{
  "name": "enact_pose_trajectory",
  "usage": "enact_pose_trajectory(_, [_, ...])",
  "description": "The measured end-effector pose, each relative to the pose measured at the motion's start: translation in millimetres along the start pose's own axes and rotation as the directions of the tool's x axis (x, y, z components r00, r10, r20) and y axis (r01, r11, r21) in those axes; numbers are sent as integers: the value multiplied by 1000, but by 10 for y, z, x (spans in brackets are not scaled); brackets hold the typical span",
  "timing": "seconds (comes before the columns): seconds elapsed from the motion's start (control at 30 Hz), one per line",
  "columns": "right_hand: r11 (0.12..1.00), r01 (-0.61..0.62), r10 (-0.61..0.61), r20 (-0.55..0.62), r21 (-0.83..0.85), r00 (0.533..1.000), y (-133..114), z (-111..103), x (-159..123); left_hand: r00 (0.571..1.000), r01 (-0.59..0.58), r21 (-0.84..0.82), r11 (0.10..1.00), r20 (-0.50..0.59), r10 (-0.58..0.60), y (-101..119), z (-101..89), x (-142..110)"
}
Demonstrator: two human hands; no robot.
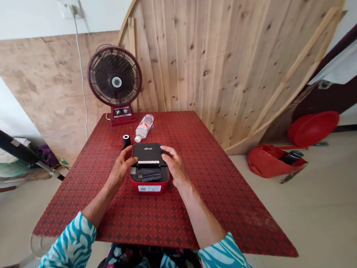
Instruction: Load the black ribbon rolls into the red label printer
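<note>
A small red-and-black box-shaped device [151,188], which looks like a label printer, sits on the table in front of me. Its black lid [148,153] carries pale lettering and a white strip. Toward me, a recess with a dark part [151,174] shows, above a white label on the red front. My left hand [125,162] grips the lid's left edge, thumb on top. On the opposite edge my right hand [173,162] holds it likewise, fingers curled along the side. Just beyond my left hand stands a black roll [126,141] with a white core.
A clear plastic bottle [144,128] lies on its side behind the device. At the table's far left edge stands a dark red fan [116,83]. The table [217,206] has a red patterned cover. A red bag [265,161] and red basin [313,128] are at right.
</note>
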State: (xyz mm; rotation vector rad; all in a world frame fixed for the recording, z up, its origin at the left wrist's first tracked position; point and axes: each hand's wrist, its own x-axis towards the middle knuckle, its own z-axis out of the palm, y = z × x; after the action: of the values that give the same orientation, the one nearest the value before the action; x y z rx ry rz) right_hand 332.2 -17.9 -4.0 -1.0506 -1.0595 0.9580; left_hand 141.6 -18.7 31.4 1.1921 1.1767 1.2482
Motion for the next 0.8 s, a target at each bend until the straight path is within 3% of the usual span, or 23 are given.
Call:
enact_pose_trajectory(0.1, [1000,7,-7,9,-20,1000,-4,-12,-13,994,80,-147,986,83,-69,-17,39,29])
enact_pose_trajectory(0.4, [999,-19,19,5,44,1000,54,4,-39,989,78,-270,960,139,-41,-150,19,-111])
enact_pose_trajectory(0.53, [992,-68,67,13,102,998,45,16,-53,956,108,-420,901,292,22,-249,-56,-169])
enact_pose_trajectory(0.67, [980,-134,138,-13,148,990,86,45,-66,938,83,-405,911,342,66,-279,-122,-166])
enact_pose_trajectory(0.8, [999,-43,44,-74,12,996,227,49,-84,942,64,-375,925,330,69,-303,-127,-146])
